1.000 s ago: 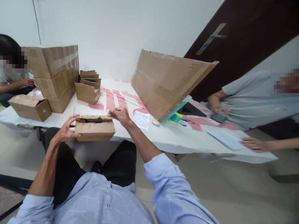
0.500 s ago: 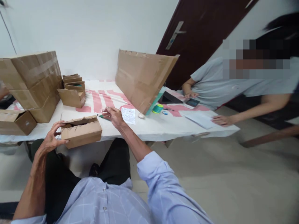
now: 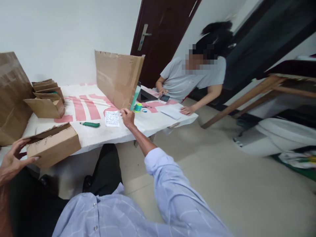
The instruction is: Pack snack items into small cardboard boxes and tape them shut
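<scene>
My left hand (image 3: 15, 159) grips the left end of a small open cardboard box (image 3: 55, 146) at the table's front edge, thumb on its front side. My right hand (image 3: 127, 118) is over the table, fingers curled together, just right of a white sheet with printed marks (image 3: 112, 118); whatever may be between the fingertips is too small to make out. A green cutter knife (image 3: 90, 124) lies on the cloth between the box and the sheet. Right of my right hand stands a green and yellow tape roll (image 3: 138, 107).
A large cardboard panel (image 3: 118, 77) leans upright behind my right hand. Folded cardboard pieces (image 3: 46, 107) and big boxes (image 3: 13, 95) stand at left. Across the table's right end, a person (image 3: 192, 79) touches a phone (image 3: 164, 97) and white papers (image 3: 171, 112).
The view has swung right. My right hand has moved right, from beside the cutter to beyond the printed sheet. The small white item beside the sheet is no longer visible. My left hand still holds the box.
</scene>
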The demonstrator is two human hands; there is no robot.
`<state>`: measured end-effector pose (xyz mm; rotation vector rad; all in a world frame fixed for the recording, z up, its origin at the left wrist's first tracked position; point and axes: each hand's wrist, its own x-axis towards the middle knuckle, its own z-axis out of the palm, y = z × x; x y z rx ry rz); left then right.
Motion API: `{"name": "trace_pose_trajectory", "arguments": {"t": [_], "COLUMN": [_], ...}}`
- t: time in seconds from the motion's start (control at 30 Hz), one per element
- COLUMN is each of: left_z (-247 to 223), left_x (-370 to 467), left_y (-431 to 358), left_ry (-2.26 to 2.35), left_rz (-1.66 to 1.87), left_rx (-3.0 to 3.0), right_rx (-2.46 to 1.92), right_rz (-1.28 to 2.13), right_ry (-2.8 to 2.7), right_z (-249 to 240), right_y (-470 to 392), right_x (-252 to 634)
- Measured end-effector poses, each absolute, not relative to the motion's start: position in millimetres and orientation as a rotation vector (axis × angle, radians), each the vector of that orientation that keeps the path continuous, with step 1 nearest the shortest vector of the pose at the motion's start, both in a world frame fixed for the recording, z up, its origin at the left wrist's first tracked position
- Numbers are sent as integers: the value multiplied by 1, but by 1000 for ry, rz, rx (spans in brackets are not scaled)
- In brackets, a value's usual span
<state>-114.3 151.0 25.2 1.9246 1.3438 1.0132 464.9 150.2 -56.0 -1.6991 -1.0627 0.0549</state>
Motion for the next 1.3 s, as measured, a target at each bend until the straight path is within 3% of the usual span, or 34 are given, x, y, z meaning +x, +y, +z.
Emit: {"name": "trace_pose_trajectory", "arguments": {"t": [0.13,0.37,0.67,1.3], "left_z": [25,28,35,35], "left_x": [-115,-115,-106,-107], "left_y": [151,145,141,139], "left_ry": [1348,1418,1429,1406], "left_rz": [1005,969,978,984], "left_rx": [1908,1844,1818,1830], "right_rx": [-1990,-2217,-2285,-2217], "right_rz": [-188,-270,-259,-225], "right_ry": [-1162,-1421,-1688,-1720], "right_z": [-55,-84,-119,-125], "right_y": [157,172,166,163], "right_x": [516,545,537,544]}}
